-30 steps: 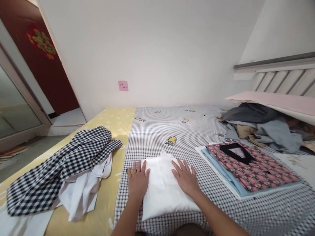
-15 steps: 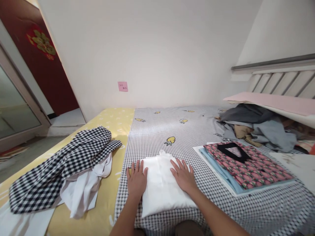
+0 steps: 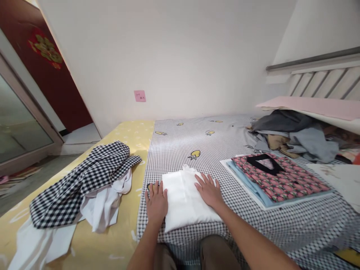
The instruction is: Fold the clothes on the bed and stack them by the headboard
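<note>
A white garment [image 3: 184, 202], folded into a rough square, lies flat on the checked bedsheet [image 3: 180, 146] right in front of me. At its left edge my left hand [image 3: 156, 202] rests flat with the fingers spread, partly on the sheet. My right hand [image 3: 208, 190] lies spread over the garment's right side, palm down. Neither hand grips anything. Off to the right is a stack of folded clothes, with a pink patterned garment with a black collar [image 3: 281, 180] on top of a light blue one [image 3: 247, 183].
A black-and-white checked garment [image 3: 84, 183] and crumpled white clothes [image 3: 102, 206] lie on the yellow sheet [image 3: 135, 135] at left. Grey and brown clothes [image 3: 292, 131] are heaped at the far right under a pink board [image 3: 312, 106]. A pink note [image 3: 140, 96] is on the wall.
The camera view has tilted down slightly, so more of my knees shows. Both hands stay flat at the white garment, almost unmoved.
</note>
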The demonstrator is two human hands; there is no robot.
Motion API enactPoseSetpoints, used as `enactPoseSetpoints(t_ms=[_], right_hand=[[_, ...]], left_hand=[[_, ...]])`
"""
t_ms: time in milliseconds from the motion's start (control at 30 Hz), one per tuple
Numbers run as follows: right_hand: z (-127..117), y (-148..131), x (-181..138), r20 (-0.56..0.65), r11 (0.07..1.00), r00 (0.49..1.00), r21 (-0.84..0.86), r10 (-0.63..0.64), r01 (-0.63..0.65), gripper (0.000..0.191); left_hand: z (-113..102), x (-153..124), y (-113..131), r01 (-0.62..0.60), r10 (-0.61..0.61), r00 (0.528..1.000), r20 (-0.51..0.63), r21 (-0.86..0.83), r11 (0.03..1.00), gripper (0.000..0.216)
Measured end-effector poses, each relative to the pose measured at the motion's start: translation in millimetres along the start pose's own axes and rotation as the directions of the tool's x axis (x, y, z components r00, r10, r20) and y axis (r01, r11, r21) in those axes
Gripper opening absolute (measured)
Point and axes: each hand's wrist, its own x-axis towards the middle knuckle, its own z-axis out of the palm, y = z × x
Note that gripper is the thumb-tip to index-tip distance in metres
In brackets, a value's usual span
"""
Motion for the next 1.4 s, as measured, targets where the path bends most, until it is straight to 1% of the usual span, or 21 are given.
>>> enactPoseSetpoints(t_ms=[133, 233, 367, 567, 767, 1000, 1267, 1400], right_hand=[[-1.7, -0.5, -0.4, 0.004, 1.0, 1.0, 0.014, -0.003, 0.003, 0.057], [-1.8, -0.6, -0.3, 0.001, 1.0, 1.0, 0.024, -0.003, 0.003, 0.057], [-0.8, -0.1, 0.1, -0.002, 1.0, 1.0, 0.021, 0.0, 0.0, 0.057], [-1.3, 0.5, -0.3, 0.004, 0.999, 1.0, 0.032, -0.008, 0.008, 0.058], [-1.2, 0.0, -0.3, -0.003, 0.999, 1.0, 0.035, -0.001, 0.002, 0.057], [-0.9, -0.2, 0.2, 0.014, 1.0, 1.0, 0.028, -0.004, 0.003, 0.058], [-3.5, -0.5, -1.0, 0.005, 0.999, 1.0, 0.036, -0.008, 0.007, 0.058], [-2.9, -1.0, -2.1, 0.008, 0.999, 1.0, 0.037, -0.002, 0.002, 0.058]], left_hand=[[0.3, -6.4, -0.9, 0.008, -0.008, 1.0, -0.024, 0.016, 1.0, 0.055], [-0.1, -11.5, -0.9, -0.006, 0.009, 0.998, -0.058, 0.053, 0.999, 0.055], [-2.4, -15.4, 0.6, -0.019, 0.024, 0.997, -0.067, 0.083, 0.996, 0.055], [0.1, -15.2, 0.7, -0.012, 0.021, 0.996, -0.085, 0.097, 0.995, 0.055], [3.4, -14.1, -0.6, -0.01, 0.018, 0.997, -0.076, 0.107, 0.994, 0.055], [4.8, -14.2, -0.8, -0.013, 0.024, 0.994, -0.107, 0.109, 0.994, 0.056], [6.8, -12.3, -1.2, -0.01, 0.022, 0.995, -0.093, 0.133, 0.991, 0.055], [3.7, -12.6, 0.5, 0.002, 0.006, 0.998, -0.06, 0.122, 0.992, 0.055]])
